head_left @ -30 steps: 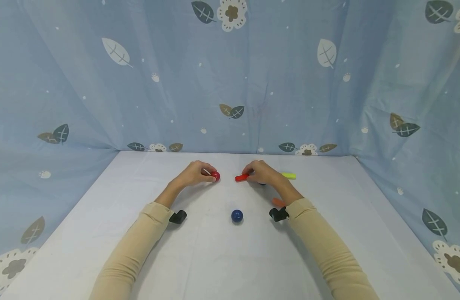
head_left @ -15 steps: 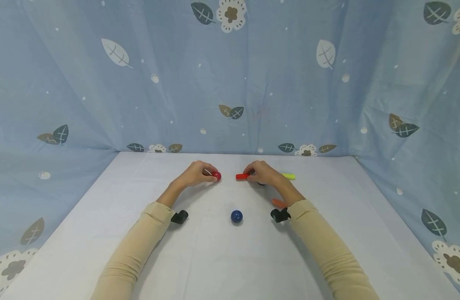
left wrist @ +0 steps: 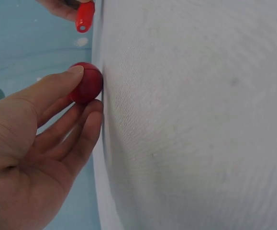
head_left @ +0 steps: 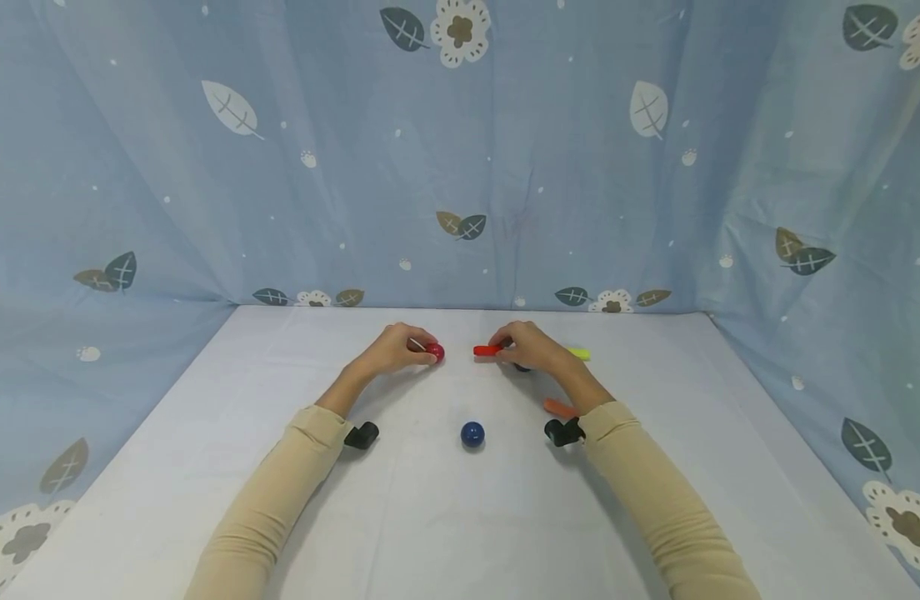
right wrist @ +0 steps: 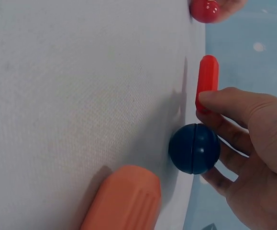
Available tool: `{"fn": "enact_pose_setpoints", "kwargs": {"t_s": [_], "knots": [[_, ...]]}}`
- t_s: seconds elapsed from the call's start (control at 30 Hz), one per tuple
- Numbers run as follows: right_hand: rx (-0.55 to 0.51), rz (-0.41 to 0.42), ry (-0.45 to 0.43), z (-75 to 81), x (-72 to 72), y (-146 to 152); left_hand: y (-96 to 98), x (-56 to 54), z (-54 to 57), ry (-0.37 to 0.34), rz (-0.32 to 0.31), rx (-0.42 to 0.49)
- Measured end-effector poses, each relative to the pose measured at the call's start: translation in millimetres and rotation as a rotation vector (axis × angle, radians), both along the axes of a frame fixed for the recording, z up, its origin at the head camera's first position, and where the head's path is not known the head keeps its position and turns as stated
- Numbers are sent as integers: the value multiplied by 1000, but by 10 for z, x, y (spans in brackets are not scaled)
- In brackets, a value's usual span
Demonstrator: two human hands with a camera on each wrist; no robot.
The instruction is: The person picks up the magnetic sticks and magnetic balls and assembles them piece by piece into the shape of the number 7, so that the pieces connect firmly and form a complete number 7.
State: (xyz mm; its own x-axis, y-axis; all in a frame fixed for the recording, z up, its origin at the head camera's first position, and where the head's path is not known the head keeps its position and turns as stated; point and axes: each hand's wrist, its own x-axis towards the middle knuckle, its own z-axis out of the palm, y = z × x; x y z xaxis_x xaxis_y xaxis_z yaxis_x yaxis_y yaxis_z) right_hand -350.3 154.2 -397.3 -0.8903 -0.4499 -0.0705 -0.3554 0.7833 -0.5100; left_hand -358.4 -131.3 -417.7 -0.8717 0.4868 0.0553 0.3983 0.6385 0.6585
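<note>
Smooth red stick (right wrist: 208, 74) turned level, right hand (head_left: 530, 347) pinching it, left hand (head_left: 393, 347) pinching glossy red ball (left wrist: 90, 85)

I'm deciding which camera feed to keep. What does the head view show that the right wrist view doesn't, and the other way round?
Only head: the yellow stick, the blue ball nearer the person and both sleeves.

Only right wrist: the full outline and groove of the ball by the right hand, which the head view mostly hides.

Both: the red ball, red stick, orange stick, right hand and at least part of the left hand.
</note>
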Motion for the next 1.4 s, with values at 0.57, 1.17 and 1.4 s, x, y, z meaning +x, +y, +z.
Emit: {"fn": "enact_pose_setpoints", "kwargs": {"t_s": [0.57, 1.17, 1.4], "knots": [[-9, -14, 13, 13, 14, 53, 94, -39, -19, 9, 1, 15], [-3, -23, 4, 22, 3, 38, 196, -57, 0, -6, 9, 2], [1, -26, 7, -2, -9, 35, 229, -72, 10, 3, 2, -7]]}}
